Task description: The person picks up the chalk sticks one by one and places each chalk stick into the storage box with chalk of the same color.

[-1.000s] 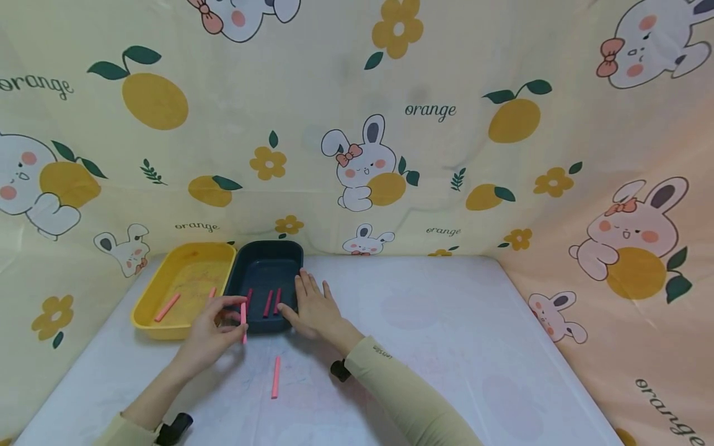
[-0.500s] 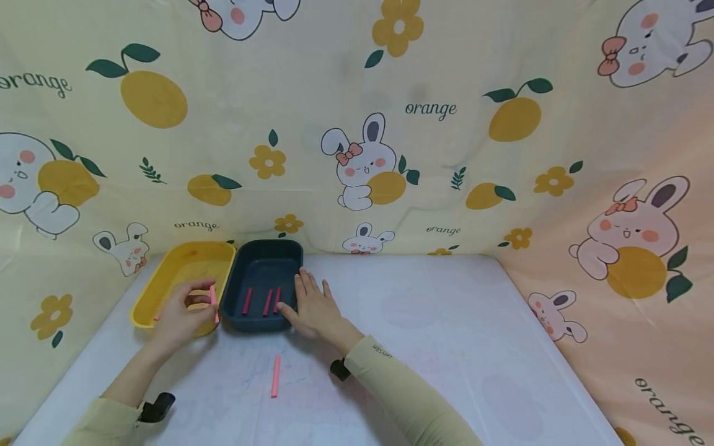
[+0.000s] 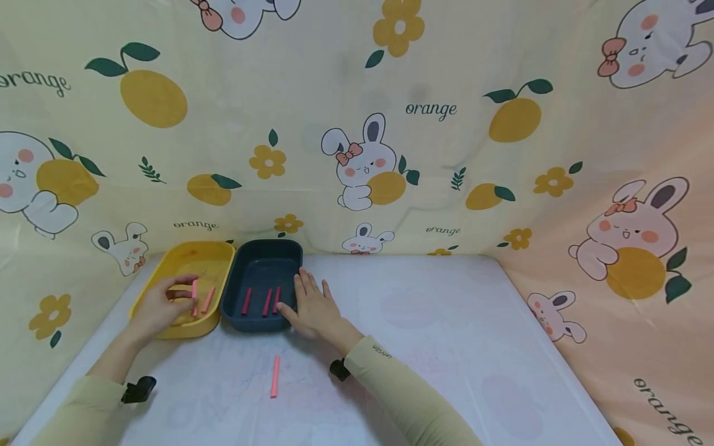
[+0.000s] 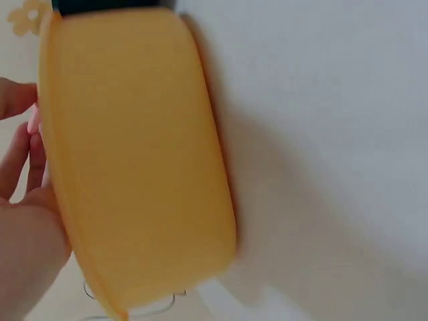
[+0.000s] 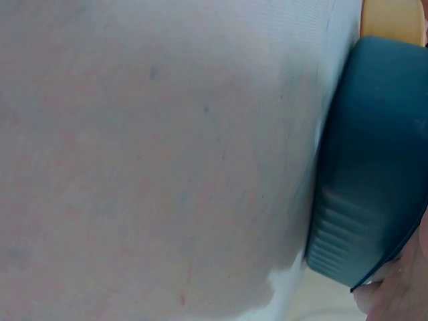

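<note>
My left hand [image 3: 158,305] pinches a light pink stick [image 3: 194,297], chalk-like in shape, upright over the near part of the yellow tray [image 3: 195,249]. In the left wrist view the fingertips holding the stick [image 4: 33,120] show past the tray's rim. Another light pink stick [image 3: 208,300] lies in that tray, right of the held one. The dark blue tray [image 3: 266,267] stands beside it with three deep pink sticks [image 3: 246,301] inside. My right hand [image 3: 317,308] rests against the dark tray's right side, fingers straight, thumb at its rim.
A single light pink stick [image 3: 275,376] lies on the white tabletop [image 3: 424,347] in front of the dark tray. A printed cloth [image 3: 312,204] with rabbits and oranges rises behind the trays and along both sides.
My left hand has carried the light pink stick leftward from in front of the dark tray to over the yellow tray. The right hand has stayed at the dark tray.
</note>
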`<move>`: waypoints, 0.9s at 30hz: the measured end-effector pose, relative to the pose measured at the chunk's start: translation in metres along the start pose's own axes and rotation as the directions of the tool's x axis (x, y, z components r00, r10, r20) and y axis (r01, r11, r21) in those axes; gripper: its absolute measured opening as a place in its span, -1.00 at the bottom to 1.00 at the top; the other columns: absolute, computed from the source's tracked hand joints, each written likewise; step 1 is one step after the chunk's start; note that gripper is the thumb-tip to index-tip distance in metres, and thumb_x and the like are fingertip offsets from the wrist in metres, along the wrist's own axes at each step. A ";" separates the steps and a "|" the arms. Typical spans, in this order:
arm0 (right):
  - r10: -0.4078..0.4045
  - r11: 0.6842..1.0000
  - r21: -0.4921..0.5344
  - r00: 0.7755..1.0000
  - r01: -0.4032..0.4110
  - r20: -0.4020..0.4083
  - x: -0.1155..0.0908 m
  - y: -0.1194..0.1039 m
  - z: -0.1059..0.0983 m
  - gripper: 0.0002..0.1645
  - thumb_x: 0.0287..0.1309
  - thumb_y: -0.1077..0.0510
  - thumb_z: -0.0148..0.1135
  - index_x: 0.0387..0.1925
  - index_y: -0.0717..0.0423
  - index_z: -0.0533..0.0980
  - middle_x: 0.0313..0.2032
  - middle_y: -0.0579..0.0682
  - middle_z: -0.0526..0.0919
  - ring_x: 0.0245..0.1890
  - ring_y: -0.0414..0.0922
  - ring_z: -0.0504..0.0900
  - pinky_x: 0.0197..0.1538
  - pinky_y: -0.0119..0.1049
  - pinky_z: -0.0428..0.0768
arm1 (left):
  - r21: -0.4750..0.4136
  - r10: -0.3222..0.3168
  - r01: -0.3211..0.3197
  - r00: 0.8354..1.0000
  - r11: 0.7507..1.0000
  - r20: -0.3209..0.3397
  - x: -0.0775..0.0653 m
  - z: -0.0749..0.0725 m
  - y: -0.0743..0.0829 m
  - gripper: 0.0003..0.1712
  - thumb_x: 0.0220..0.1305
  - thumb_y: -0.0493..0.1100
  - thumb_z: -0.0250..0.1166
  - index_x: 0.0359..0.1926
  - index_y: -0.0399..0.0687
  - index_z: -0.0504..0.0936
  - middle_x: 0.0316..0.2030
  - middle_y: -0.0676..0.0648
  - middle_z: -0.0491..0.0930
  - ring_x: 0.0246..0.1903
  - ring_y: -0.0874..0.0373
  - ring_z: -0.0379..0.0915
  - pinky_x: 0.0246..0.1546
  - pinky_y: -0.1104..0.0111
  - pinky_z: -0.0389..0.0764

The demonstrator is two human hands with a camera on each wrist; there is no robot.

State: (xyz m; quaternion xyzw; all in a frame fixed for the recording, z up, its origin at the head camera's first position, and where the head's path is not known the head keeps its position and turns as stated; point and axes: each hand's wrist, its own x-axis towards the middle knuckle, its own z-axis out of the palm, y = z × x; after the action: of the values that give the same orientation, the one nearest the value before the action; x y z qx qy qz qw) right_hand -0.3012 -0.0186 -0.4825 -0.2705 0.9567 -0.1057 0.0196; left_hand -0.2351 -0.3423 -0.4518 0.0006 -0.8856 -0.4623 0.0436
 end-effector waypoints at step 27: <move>0.000 1.000 0.014 1.000 0.000 0.000 0.001 0.001 0.003 0.05 0.51 -0.49 -0.36 0.67 0.13 -0.13 0.67 0.03 -0.23 0.66 -0.06 -0.17 0.61 0.08 -0.15 | 0.206 -0.122 0.078 0.969 0.975 0.213 0.049 -0.028 -0.043 -0.45 0.36 -0.37 0.24 0.34 -0.45 0.44 0.19 -0.52 0.41 -0.02 -0.26 0.45 -0.23 0.34 0.62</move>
State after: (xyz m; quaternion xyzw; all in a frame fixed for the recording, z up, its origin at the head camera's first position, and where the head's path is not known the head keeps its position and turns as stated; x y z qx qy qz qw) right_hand -0.3021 -0.0193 -0.4859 -0.2702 0.9560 -0.1124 0.0213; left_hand -0.2830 -0.3920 -0.4668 -0.0023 -0.9250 -0.3715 -0.0803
